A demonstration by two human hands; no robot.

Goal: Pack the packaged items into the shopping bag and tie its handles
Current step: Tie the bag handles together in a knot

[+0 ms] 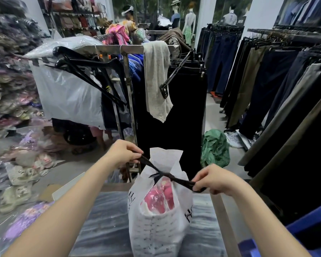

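A white printed shopping bag (156, 232) stands upright on the table in front of me. Pink packaged items (158, 197) show through its open top. Its two black handles (160, 173) cross in a knot above the opening. My left hand (123, 153) pinches one handle end up and to the left. My right hand (214, 179) grips the other handle end, pulled out to the right. The strands are taut between both hands.
A grey patterned table top (107, 219) holds the bag. A metal clothes rack (126, 51) with hangers, dark garments and a grey towel (157, 78) stands just behind. Packaged clothes pile at left (17, 164). Trousers hang at right (276, 89). A green bag (215, 147) lies on the floor.
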